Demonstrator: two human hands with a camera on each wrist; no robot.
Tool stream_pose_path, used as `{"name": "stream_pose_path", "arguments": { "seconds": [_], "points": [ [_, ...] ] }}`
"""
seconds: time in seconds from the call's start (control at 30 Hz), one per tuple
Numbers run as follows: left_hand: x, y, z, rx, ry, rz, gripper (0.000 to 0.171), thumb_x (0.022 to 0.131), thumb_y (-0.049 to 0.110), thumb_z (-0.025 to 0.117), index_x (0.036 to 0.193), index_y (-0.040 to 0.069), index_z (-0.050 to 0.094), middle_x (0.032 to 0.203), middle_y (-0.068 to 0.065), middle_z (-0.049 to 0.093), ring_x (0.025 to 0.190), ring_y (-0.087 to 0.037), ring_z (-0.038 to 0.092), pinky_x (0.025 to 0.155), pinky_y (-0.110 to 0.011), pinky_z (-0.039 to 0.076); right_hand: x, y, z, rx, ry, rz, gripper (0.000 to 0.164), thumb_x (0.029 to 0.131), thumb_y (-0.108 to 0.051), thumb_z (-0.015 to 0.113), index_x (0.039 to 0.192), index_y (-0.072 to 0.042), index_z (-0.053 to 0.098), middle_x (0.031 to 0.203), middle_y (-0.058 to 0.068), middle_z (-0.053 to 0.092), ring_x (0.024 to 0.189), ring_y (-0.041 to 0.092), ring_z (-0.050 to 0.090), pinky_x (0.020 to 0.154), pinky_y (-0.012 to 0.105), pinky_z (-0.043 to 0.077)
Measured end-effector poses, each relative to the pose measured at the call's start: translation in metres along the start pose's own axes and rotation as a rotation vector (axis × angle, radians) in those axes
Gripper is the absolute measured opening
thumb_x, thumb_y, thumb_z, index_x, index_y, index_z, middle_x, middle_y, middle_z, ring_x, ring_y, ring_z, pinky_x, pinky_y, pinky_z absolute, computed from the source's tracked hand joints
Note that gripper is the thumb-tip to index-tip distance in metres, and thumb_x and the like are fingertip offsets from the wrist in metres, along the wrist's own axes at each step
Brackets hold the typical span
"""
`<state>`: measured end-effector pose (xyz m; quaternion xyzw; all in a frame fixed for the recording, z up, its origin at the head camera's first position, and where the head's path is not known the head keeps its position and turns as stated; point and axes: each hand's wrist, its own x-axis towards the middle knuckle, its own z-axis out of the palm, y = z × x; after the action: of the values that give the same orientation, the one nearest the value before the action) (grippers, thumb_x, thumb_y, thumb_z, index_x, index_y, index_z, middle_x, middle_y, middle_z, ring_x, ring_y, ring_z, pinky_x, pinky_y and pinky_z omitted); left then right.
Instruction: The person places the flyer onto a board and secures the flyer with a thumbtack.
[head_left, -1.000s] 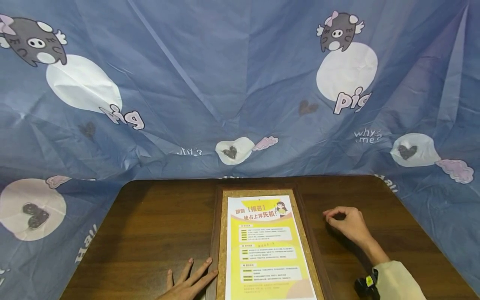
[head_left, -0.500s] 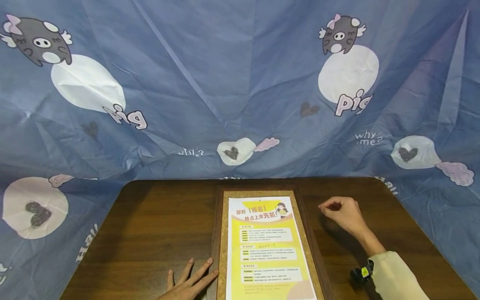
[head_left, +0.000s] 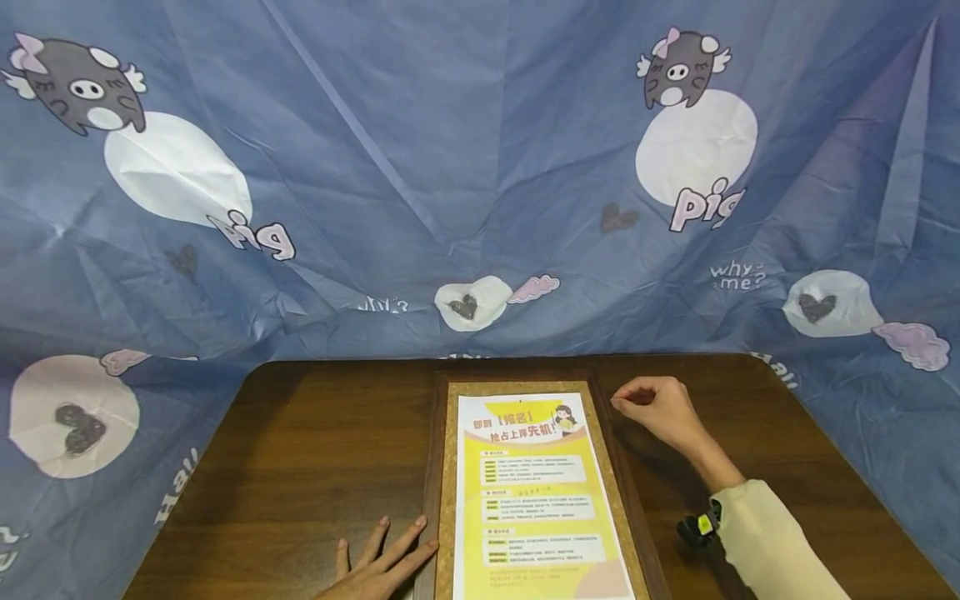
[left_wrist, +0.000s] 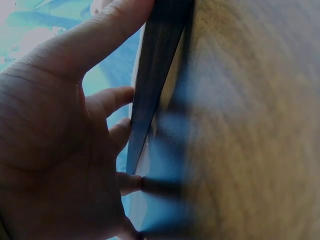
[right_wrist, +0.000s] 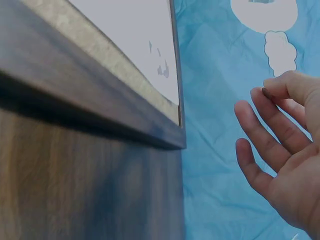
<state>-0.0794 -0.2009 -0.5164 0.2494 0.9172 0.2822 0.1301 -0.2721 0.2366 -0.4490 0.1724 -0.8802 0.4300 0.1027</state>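
A framed cork board [head_left: 447, 467] lies on the table, with a yellow-and-white printed poster [head_left: 536, 504] over its cork. A tiny dark pin [head_left: 521, 402] shows at the poster's top middle. My left hand [head_left: 378, 567] has spread fingers, their tips at the frame's left side; the left wrist view shows the fingers against the dark wooden frame [left_wrist: 159, 55]. Beside the frame's upper right side, my right hand [head_left: 663, 408] is raised, thumb and index finger pinching a small dark pin [right_wrist: 265, 93], mostly hidden by the fingertips. The other fingers are loosely bent.
The brown wooden table [head_left: 300, 450] extends to both sides of the board. Behind it hangs a blue cloth [head_left: 420, 125] printed with pigs and hearts. A black wrist device [head_left: 699, 527] with a yellow-green patch sits at the right sleeve [head_left: 772, 542].
My right hand has moved left and away from me, closer to the frame's upper right, still pinching. The left hand has stayed at the frame's left side.
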Motion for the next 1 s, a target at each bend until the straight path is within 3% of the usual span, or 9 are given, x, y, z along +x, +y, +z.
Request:
{"name": "stream_pose_path", "arguments": {
  "seconds": [0.2,0.43,0.8,1.0],
  "points": [
    [0.001,0.0,0.0,0.009,0.001,-0.004,0.078,0.086,0.065,0.062,0.153,0.034,0.038,0.162,-0.003,0.022,0.137,-0.059,0.021,0.076,-0.092,0.006,0.011,-0.011,0.007,0.039,-0.018,-0.018,0.006,0.082,-0.006,0.081,0.087,-0.007,0.078,0.084,0.003,0.074,0.073,0.013,0.068,0.063,0.024,0.055],
    [0.0,-0.001,0.0,-0.002,0.001,-0.001,0.078,0.086,0.064,0.062,0.153,0.035,0.038,0.163,-0.003,0.021,0.137,-0.06,0.02,0.076,-0.092,0.005,0.022,-0.018,0.019,0.101,-0.032,-0.07,0.01,0.082,-0.001,0.079,0.091,0.003,0.077,0.085,0.011,0.074,0.071,0.01,0.068,0.062,0.022,0.054],
    [-0.002,-0.002,0.002,-0.012,0.012,-0.01,0.074,0.087,0.064,0.061,0.152,0.036,0.04,0.163,0.001,0.021,0.137,-0.06,0.02,0.077,-0.092,0.003,0.035,-0.031,0.038,0.072,-0.03,-0.051,0.01,0.086,-0.01,0.077,0.094,-0.004,0.079,0.087,0.006,0.075,0.075,0.017,0.07,0.064,0.025,0.055],
    [-0.001,-0.001,0.002,-0.014,0.012,-0.012,0.075,0.087,0.064,0.061,0.153,0.035,0.039,0.162,-0.001,0.022,0.138,-0.059,0.02,0.078,-0.092,0.002,0.041,-0.034,0.05,0.061,-0.078,-0.022,0.011,0.086,-0.009,0.076,0.095,-0.004,0.079,0.09,0.008,0.075,0.076,0.017,0.069,0.064,0.028,0.054]
  ]
}}
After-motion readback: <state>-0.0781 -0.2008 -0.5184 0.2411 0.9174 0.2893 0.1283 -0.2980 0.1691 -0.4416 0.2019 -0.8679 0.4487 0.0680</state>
